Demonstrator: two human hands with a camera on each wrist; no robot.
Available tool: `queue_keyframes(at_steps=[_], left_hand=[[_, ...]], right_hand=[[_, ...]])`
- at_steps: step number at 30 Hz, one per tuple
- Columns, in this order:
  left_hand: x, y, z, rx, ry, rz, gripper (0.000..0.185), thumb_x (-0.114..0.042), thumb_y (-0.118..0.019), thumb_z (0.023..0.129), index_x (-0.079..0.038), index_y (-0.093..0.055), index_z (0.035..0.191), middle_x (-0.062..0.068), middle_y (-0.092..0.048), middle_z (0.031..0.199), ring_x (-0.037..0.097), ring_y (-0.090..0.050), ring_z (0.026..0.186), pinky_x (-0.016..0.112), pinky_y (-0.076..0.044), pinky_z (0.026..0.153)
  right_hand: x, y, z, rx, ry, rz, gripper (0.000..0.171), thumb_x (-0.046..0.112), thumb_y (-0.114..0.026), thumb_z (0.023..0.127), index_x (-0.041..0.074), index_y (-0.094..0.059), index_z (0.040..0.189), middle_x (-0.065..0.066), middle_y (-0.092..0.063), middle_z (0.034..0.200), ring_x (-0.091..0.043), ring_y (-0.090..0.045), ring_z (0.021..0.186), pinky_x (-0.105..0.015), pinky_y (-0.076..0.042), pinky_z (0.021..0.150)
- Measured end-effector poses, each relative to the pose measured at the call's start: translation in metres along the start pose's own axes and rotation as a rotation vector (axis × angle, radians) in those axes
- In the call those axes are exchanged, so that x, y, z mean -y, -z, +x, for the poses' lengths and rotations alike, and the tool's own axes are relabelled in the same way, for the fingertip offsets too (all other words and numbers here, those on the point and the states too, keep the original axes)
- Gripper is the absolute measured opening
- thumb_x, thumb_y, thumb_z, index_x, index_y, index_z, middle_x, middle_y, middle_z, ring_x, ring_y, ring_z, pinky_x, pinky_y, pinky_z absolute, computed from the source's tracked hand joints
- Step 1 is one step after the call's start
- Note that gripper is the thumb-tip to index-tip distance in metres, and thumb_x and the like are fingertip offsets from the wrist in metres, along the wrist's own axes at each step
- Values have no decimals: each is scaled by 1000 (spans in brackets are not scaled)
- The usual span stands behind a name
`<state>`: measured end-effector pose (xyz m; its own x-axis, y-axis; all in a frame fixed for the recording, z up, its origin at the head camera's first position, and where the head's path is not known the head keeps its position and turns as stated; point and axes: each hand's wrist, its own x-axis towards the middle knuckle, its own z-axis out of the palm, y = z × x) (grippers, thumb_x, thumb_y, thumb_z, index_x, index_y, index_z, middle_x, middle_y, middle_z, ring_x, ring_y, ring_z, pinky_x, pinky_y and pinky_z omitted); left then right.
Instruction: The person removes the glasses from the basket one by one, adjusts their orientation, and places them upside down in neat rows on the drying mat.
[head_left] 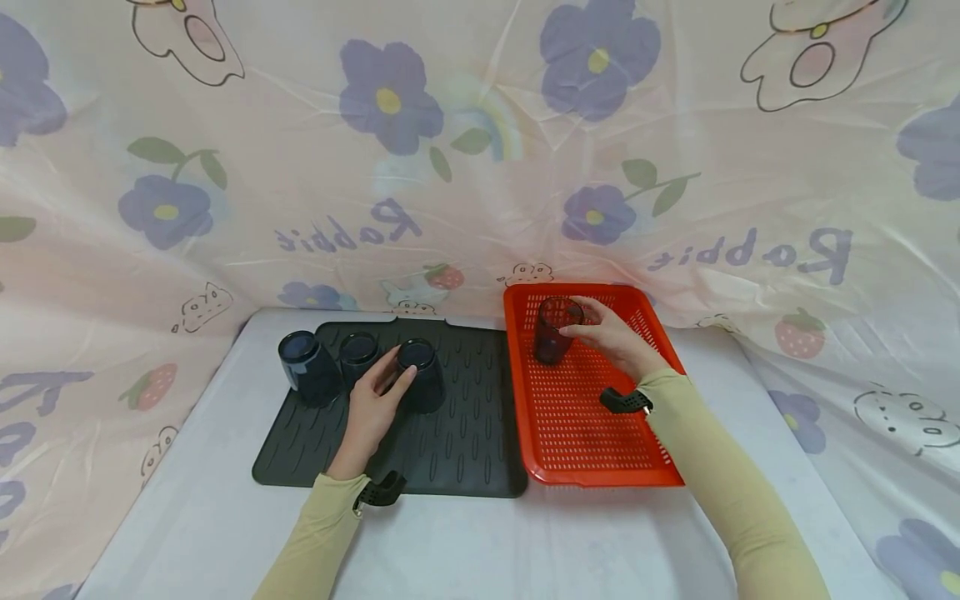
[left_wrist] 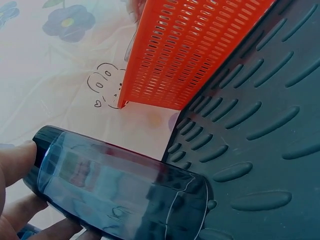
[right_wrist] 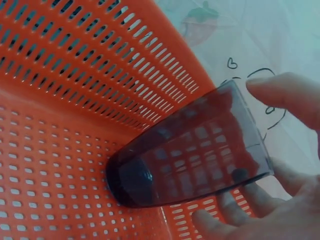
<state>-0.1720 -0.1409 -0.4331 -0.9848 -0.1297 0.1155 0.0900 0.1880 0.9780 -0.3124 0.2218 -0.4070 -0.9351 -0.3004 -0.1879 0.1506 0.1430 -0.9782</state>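
On the dark drying mat [head_left: 480, 417], my left hand [head_left: 377, 407] grips an upside-down dark glass [head_left: 425, 387] near its base, thumb on one side and fingers on the other. In the left wrist view this tinted glass [left_wrist: 120, 185] has its rim down at the ribbed mat. Two more dark glasses, one at the far left [head_left: 311, 375] and one in the middle [head_left: 358, 354], stand upside down beside it. Inside the red basket [head_left: 528, 417], my right hand [head_left: 611, 337] holds an upright tinted glass [head_left: 551, 342] by its rim. Its base is down at the basket floor [right_wrist: 55, 185].
A white-covered table [head_left: 465, 550] lies under the mat and basket, which sit side by side. Behind them hangs a printed curtain [head_left: 480, 200] with flowers and rabbits, and it also runs along both sides.
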Motion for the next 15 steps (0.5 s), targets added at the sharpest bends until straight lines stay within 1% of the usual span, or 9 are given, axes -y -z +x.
queue_keyframes(at_steps=[2,5,7,10,15], left_hand=[[0,0,0,0,-1,2,52,-21,-62,95,-8,-45,143,17,-47,140,32,-44,129,47,-41,101],[-1,0,0,2,0,3,52,-20,-62,95,-7,-44,143,18,-47,140,32,-43,130,47,-41,102],[0,0,0,0,1,3,52,-20,-62,95,-7,-44,143,18,-47,140,32,-44,129,47,-41,101],[1,0,1,-2,3,2,53,-18,-62,95,-6,-44,143,19,-46,140,33,-43,130,48,-41,101],[22,-1,9,-10,5,-5,57,-26,-64,94,-10,-43,144,16,-44,143,32,-41,131,48,-40,102]], right_hand=[[-1,-1,0,-12,4,-35,78,10,-71,87,13,-25,151,-8,-3,158,-33,-28,135,-53,-25,109],[-4,-2,1,-28,17,-54,78,9,-72,86,14,-27,149,-10,-12,156,-33,-30,131,-55,-27,106],[-7,-2,3,-37,27,-57,76,8,-73,85,14,-29,148,-12,-20,153,-34,-32,130,-56,-28,106],[-9,-3,4,-46,37,-64,76,9,-75,84,13,-30,146,-14,-27,147,-35,-35,127,-55,-29,106],[-7,-5,2,-56,16,-77,81,12,-78,81,13,-27,145,-15,-29,144,-34,-38,124,-53,-28,107]])
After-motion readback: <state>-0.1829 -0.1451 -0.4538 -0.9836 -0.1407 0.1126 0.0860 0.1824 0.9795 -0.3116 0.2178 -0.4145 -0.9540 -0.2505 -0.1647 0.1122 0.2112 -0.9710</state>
